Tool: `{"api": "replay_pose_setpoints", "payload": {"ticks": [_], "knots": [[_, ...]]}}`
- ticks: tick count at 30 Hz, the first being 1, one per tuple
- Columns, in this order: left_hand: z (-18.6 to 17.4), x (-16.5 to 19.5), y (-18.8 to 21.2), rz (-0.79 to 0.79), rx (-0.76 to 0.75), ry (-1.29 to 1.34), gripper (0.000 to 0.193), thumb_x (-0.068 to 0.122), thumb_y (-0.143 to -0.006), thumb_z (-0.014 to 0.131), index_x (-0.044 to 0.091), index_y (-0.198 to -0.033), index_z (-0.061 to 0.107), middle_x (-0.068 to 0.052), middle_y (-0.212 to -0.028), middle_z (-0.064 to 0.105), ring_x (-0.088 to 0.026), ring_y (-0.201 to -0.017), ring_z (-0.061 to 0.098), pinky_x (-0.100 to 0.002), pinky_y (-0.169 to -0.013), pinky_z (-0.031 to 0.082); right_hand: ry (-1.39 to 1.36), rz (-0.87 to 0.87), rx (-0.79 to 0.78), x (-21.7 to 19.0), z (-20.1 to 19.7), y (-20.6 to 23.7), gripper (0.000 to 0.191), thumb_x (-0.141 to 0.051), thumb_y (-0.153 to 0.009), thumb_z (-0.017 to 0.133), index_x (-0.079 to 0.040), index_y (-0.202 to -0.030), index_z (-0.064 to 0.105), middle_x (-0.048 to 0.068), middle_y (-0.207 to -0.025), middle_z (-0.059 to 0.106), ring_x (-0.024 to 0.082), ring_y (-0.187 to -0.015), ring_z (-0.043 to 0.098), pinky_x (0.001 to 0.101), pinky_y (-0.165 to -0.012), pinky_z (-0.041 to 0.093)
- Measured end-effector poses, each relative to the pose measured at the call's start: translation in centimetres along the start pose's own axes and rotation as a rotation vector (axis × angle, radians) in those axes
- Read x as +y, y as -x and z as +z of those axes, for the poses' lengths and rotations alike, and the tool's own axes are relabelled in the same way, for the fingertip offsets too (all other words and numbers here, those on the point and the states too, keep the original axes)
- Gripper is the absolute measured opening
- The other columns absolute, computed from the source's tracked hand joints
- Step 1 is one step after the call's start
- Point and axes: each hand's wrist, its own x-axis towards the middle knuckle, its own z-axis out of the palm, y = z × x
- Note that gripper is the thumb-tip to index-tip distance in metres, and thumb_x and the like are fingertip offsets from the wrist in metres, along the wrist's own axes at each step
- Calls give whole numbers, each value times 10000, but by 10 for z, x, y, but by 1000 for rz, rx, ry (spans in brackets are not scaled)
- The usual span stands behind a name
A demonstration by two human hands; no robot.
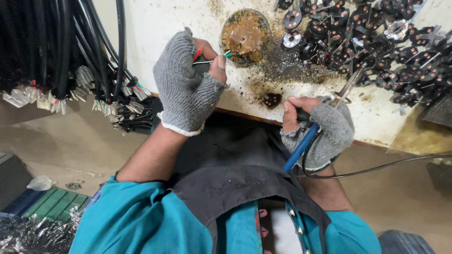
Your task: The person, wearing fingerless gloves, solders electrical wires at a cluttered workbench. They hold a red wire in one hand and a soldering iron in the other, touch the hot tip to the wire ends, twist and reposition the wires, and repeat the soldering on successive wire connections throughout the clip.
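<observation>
My left hand [188, 82], in a grey fingerless knit glove, grips a black cable whose red, white and green wire ends [213, 57] stick out toward a round tin of brown paste [245, 35]. My right hand [318, 127], gloved the same way, holds a soldering iron with a blue handle [301, 148]; its metal tip [348, 87] points up and to the right over the white bench [174, 23]. A small black plug part [272, 99] lies on the bench just left of my right thumb.
A heap of black plug inserts with metal pins [376, 42] covers the bench's right side. Bundles of black cables with stripped ends [70, 70] hang at the left. The iron's black cord [386, 165] runs off right. Plastic-wrapped items [33, 230] lie on the floor.
</observation>
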Motion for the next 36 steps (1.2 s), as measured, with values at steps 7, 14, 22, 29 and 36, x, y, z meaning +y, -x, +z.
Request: {"api": "replay_pose_setpoints", "payload": {"ticks": [7,14,22,29,36], "knots": [[2,-2,-2,45,-1,-71,158,117,-1010,803,69,-1004,653,-87,-935,649,-234,-801,652,-338,-758,532,28,-89,-119,-9,-9,-13,277,-135,-843,934,-92,-1054,759,48,-899,713,258,-795,635,381,-755,483],[-16,12,6,120,-324,-24,159,121,-865,804,127,-885,647,-58,-840,630,-227,-750,649,-352,-678,535,126,-350,-107,-2,0,-13,320,-145,-909,927,-118,-1041,637,46,-1084,755,308,-928,668,440,-798,455],[11,22,15,255,-410,-175,183,253,-868,823,169,-910,667,-70,-829,618,-306,-740,653,-442,-625,499,-230,-19,-110,-4,-14,12,449,-454,-986,816,-70,-1173,677,65,-962,708,221,-816,658,326,-754,503],[10,23,9,292,-454,-208,321,267,-750,840,153,-957,622,-76,-877,597,-332,-788,649,-463,-637,484,-136,-136,-219,13,-34,27,607,-615,-1038,625,-64,-1290,606,75,-921,662,251,-840,631,374,-769,480],[8,27,5,249,-499,-179,344,272,-732,854,154,-947,612,-80,-864,576,-334,-789,640,-464,-641,477,-74,-290,-194,31,-23,25,368,-428,-981,717,-114,-1168,676,53,-820,597,278,-757,597,435,-696,450]]}}
